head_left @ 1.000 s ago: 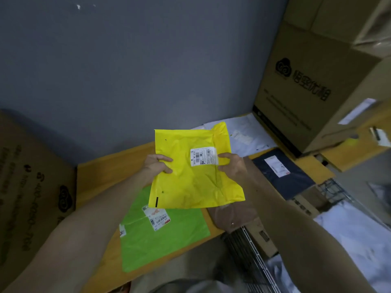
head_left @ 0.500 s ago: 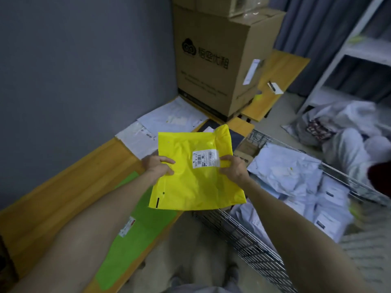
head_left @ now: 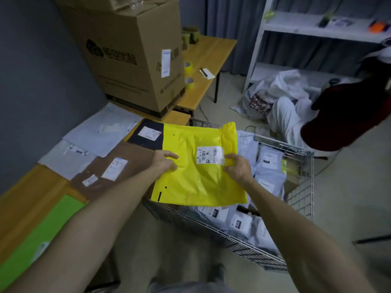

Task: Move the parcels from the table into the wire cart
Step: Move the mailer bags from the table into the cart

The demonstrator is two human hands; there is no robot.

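Note:
I hold a yellow parcel [head_left: 196, 178] with a white label flat in the air, over the near left corner of the wire cart [head_left: 213, 231]. My left hand [head_left: 164, 162] grips its left edge and my right hand [head_left: 238, 169] pinches its right side beside the label. Several white and grey parcels [head_left: 268, 174] lie inside the cart. On the wooden table [head_left: 27, 197] at the left lie a green parcel [head_left: 40, 233], a brown parcel [head_left: 112, 166], a dark parcel [head_left: 148, 134] and pale grey parcels [head_left: 101, 132].
A large cardboard box [head_left: 131, 56] stands on the table's far end, with tape rolls [head_left: 188, 68] beside it. A white shelf unit [head_left: 317, 32] is at the back right, white bags [head_left: 281, 92] heaped on the floor below. A dark red object [head_left: 347, 115] intrudes from the right.
My view and both hands have swung right, carrying the yellow parcel from above the table to above the cart's near corner. The grip on it is unchanged.

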